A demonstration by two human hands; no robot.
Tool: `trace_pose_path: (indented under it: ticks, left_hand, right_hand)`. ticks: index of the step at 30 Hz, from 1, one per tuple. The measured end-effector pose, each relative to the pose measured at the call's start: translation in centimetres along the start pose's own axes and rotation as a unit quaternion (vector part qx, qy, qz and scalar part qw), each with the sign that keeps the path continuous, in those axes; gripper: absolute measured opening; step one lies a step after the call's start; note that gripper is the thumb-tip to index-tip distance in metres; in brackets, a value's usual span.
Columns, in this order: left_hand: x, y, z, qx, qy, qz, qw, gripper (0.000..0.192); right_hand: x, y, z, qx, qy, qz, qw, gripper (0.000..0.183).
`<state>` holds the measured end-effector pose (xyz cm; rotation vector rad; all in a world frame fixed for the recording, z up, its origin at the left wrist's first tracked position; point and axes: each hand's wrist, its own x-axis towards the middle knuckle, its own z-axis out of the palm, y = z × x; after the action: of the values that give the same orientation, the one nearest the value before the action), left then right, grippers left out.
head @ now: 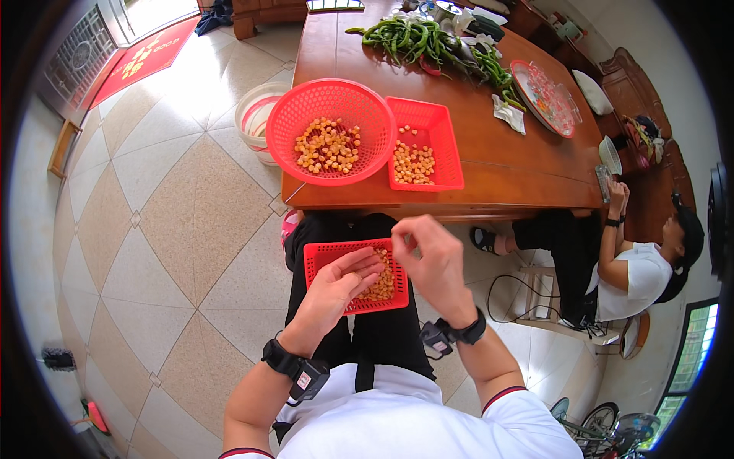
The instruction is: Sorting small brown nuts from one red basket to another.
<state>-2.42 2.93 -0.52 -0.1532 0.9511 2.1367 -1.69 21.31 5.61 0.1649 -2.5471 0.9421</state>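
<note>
A red plastic basket (399,298) rests on my lap, with small orange-yellow pieces (383,287) heaped at its right side. My left hand (350,275) is over this basket, palm turned up and fingers slightly curled; whether something small lies in it cannot be told. Raised by the basket's right rim, my right hand (427,252) has its thumb and forefinger bent together, and anything pinched there is too small to see. On the table ahead stand a round red colander (367,155) and a rectangular red basket (447,149), both holding more orange-yellow pieces.
Green peppers (407,40) are piled on the wooden table (516,183), near a white tissue (508,115) and a round tray (519,80). A white bucket (248,123) stands at the table's left corner. Another person (636,275) sits at the right beside a stool.
</note>
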Motion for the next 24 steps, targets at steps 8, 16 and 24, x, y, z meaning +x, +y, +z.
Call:
trace_pose_path:
  ticks: [8,16,24]
  left_hand:
    - [-0.2,0.3,0.3,-0.017,0.021,-0.014,1.000,0.045]
    - [0.0,-0.1,-0.3,-0.031,0.035,0.007,0.999,0.044]
    - [-0.2,0.1,0.1,-0.033,0.034,0.023,0.999,0.038]
  right_hand:
    - [6.4,2.9,-2.6,-0.101,0.080,-0.036,0.991,0.013]
    - [2.0,0.0,-0.6,-0.048,0.031,-0.103,0.993,0.018]
    - [-4.4,-1.0,2.2,-0.013,-0.136,-0.024,0.990,0.016]
